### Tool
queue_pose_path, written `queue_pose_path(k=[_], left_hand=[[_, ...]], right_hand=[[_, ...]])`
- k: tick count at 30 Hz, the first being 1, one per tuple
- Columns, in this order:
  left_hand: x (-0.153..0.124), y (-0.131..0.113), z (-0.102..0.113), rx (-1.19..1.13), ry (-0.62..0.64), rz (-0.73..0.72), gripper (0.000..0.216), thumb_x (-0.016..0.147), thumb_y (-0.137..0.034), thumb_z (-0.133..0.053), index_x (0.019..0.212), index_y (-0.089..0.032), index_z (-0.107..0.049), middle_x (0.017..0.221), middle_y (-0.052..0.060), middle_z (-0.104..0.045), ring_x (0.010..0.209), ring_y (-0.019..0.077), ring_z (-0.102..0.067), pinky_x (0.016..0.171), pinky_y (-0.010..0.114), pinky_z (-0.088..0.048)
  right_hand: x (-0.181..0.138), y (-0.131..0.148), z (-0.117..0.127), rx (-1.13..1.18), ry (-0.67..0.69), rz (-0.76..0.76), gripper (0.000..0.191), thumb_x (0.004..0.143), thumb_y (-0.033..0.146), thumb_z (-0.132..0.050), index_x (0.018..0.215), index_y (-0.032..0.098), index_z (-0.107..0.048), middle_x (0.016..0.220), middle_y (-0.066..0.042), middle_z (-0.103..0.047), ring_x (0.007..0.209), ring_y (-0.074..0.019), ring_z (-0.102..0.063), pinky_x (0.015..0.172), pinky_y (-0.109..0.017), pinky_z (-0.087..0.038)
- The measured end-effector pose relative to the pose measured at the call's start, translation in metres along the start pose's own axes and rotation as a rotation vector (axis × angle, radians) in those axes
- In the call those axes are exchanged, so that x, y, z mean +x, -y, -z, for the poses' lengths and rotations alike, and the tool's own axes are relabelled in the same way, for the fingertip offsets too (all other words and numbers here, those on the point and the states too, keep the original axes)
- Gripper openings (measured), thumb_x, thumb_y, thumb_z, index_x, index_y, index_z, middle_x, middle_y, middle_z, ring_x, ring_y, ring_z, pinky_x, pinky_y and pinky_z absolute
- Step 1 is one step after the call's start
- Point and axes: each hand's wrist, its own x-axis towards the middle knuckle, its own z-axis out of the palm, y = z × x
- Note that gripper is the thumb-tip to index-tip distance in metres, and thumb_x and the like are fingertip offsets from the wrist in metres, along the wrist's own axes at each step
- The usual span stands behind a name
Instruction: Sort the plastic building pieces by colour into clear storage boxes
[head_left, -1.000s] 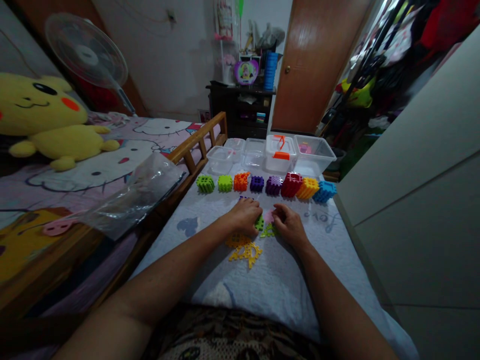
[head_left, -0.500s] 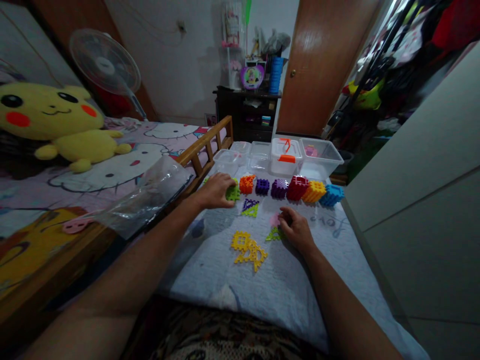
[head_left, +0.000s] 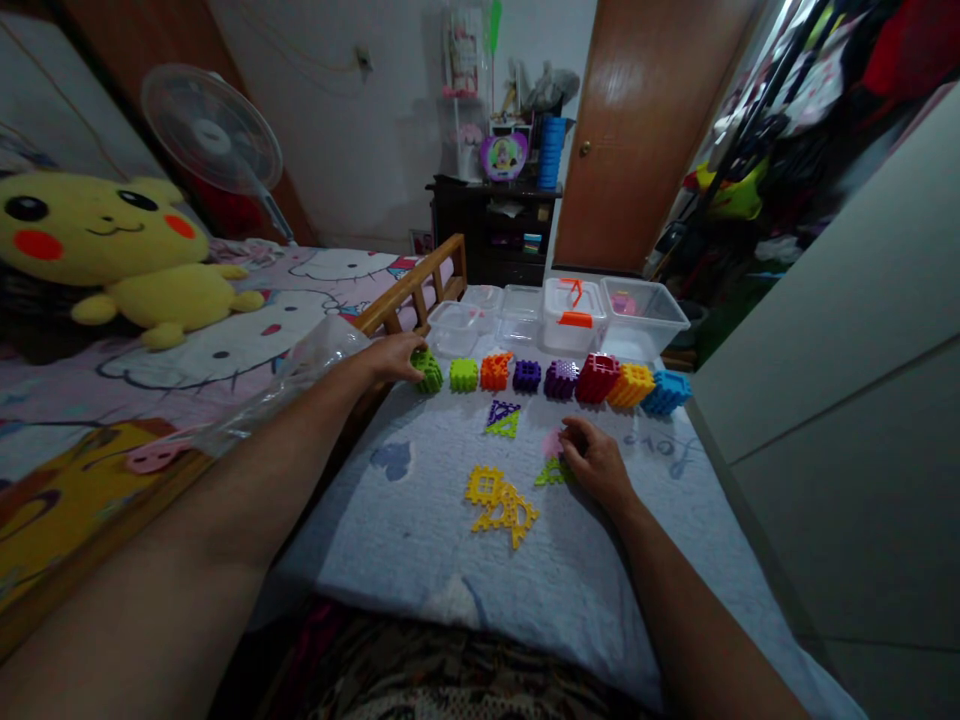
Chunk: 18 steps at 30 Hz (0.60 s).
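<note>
My left hand [head_left: 399, 358] is at the far left of the row of colored pieces, its fingers and thumb closed around the dark green stack of interlocking plastic tiles [head_left: 428, 372]. Just right of that stands a light green stack [head_left: 463, 375]. My right hand [head_left: 596, 460] lies low over the cloth, fingers loosely curled and apart, with nothing visible in them. Beside it is a green triangular tile [head_left: 552, 473], partly covered by the hand. Yellow tiles [head_left: 501, 505] lie in front, and a purple and green pair of triangular tiles [head_left: 502, 418] lies farther back.
Orange [head_left: 495, 372], purple [head_left: 561, 380], red [head_left: 598, 378], yellow [head_left: 631, 386] and blue [head_left: 667, 392] stacks continue the row. Behind are clear containers [head_left: 452, 325] and a lidded box with orange clasps [head_left: 574, 318]. A wooden bed rail [head_left: 420, 285] borders the left; a white cabinet [head_left: 847, 380] stands right.
My left hand has moved left from the light green stack to the dark green stack, uncovering the light green one. My right hand stays in place.
</note>
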Motion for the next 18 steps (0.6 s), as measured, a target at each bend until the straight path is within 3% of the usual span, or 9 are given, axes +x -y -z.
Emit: queue_pose_path(k=[12,18], left_hand=[[0.0077,-0.0055,-0.0001,0.003,0.102,0.036,0.061,0.066,-0.032,-0.067,0.123,-0.012,-0.061,0.123,0.012,-0.066,0.11,0.0274,-0.063,0.094,0.029,-0.048],[0.0099,-0.0027,-0.0071,-0.066,0.135,0.058,0.083,0.063,-0.032,-0.071,0.139,-0.011,-0.046,0.134,0.014,-0.06,0.118,0.0253,-0.06,0.099,0.027,-0.045]], right_hand=[[-0.0003,-0.0013,-0.0002,-0.008,0.023,-0.005,0.036,0.078,0.022,-0.052,0.112,0.015,-0.063,0.091,-0.008,-0.072,0.076,-0.0191,-0.066,0.077,-0.033,-0.053],[-0.0002,-0.0022,-0.0011,-0.003,0.018,0.005,0.037,0.078,0.022,-0.051,0.112,0.015,-0.062,0.091,-0.009,-0.072,0.077,-0.0196,-0.067,0.076,-0.034,-0.053]])
